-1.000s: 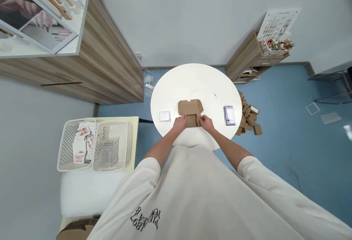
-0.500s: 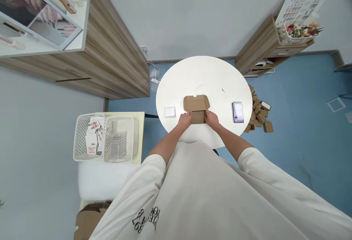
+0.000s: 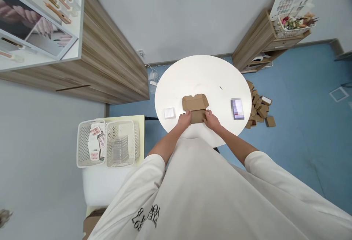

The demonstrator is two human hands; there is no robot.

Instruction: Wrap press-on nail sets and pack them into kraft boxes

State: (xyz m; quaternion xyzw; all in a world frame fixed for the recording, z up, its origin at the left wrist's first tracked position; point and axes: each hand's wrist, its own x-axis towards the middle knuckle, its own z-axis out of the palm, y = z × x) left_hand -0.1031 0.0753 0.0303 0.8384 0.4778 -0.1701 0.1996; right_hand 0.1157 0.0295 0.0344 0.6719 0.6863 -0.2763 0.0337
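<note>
A small brown cardboard box (image 3: 195,103) rests on the white oval table (image 3: 203,71), its flapped lid folded open toward the far side. My left hand (image 3: 184,119) grips the box's left side near the front. On the opposite side, my right hand (image 3: 211,120) has its fingers closed on the right wall. Both thumbs lie close to the box edges; the undersides of the fingers are hidden. To the left of the box lies a clear flat case (image 3: 169,113) with pale contents. A phone-like item (image 3: 237,109), blurred out, lies toward the table's right edge.
Several small cardboard boxes (image 3: 261,109) are heaped on the floor right of the table. At left, one white basket (image 3: 82,144) holds printed cards and another (image 3: 109,152) holds stacked clear cases. A wooden cabinet (image 3: 115,49) stands at the upper left. A thin dark item (image 3: 221,87) lies on the table.
The camera view has shifted and tilted slightly. Both hands stay on the box's sides, and the box keeps its shape with the lid open.
</note>
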